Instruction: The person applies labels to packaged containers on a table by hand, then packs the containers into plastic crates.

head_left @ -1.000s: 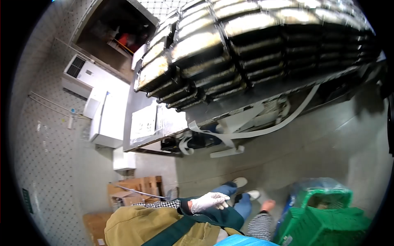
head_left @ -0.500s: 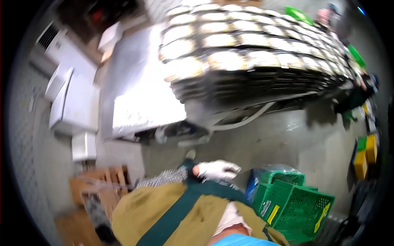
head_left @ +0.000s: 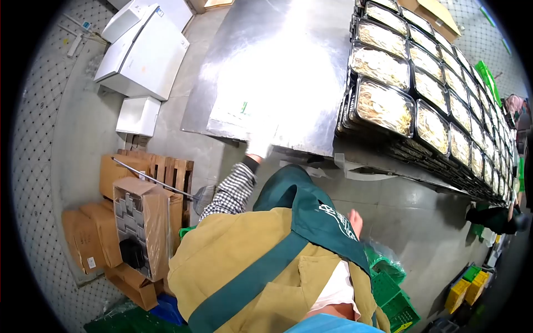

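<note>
My left hand [head_left: 260, 145], in a white glove below a checked sleeve, reaches to the front edge of the metal table [head_left: 316, 130]. Glare washes out its fingers, so any grip is hidden. Beside it on the table lies a flat white package or stack of sheets [head_left: 233, 116] with a small green mark. My right hand [head_left: 356, 223] is bare, low beside the green apron and partly covered by it; its visible fingers look extended, with nothing seen in them. Stacked black trays of pale, shredded-looking food [head_left: 383, 66] under clear lids stand on the table's right part.
Cardboard boxes [head_left: 141, 222], a wooden pallet [head_left: 180, 175] and a long-handled tool [head_left: 152, 178] are at left. White boxes [head_left: 139, 116] stand behind them. Green crates [head_left: 391, 294] are at lower right, yellow crates [head_left: 466, 291] farther off. A co-worker [head_left: 494, 219] is at far right.
The view has swung left and closer to the table. My left hand has gone from in front of my body to the table edge. My right hand, out of sight half a second ago, shows again.
</note>
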